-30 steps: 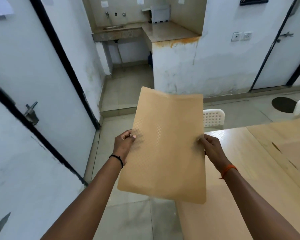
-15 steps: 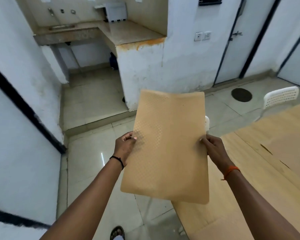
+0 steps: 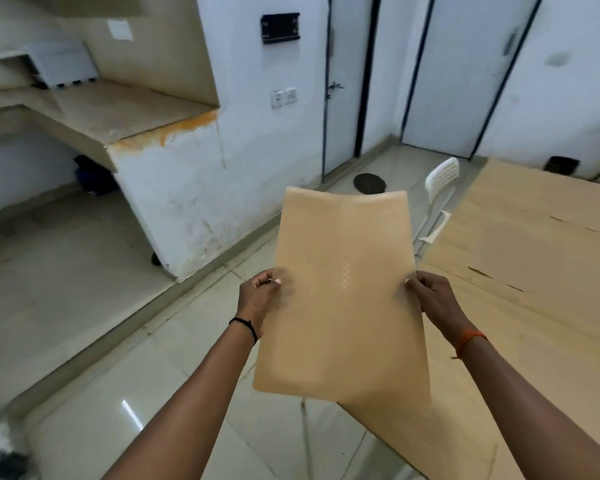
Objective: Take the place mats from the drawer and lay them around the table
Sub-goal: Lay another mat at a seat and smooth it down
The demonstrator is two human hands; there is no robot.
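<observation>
Two hands on one place mat (image 3: 343, 292) right now: the left hand (image 3: 258, 296) pinches its left long edge, the right hand (image 3: 432, 299) pinches the right one, thumbs on top, so the grip is clamped on the mat from both sides about mid-length. Mat's held in the air, long axis running straight away from the body, far end curling up a bit. Out from the grip, the counter (image 3: 534, 271) (the tan wooden table) lies off to the right and slightly below, its near corner tucked under the mat's lower right corner. So the right hand is the closer one, and I'd guess the next bit is a swing rightward and down. White chair (image 3: 440, 188) sits just past the mat's far right corner.
</observation>
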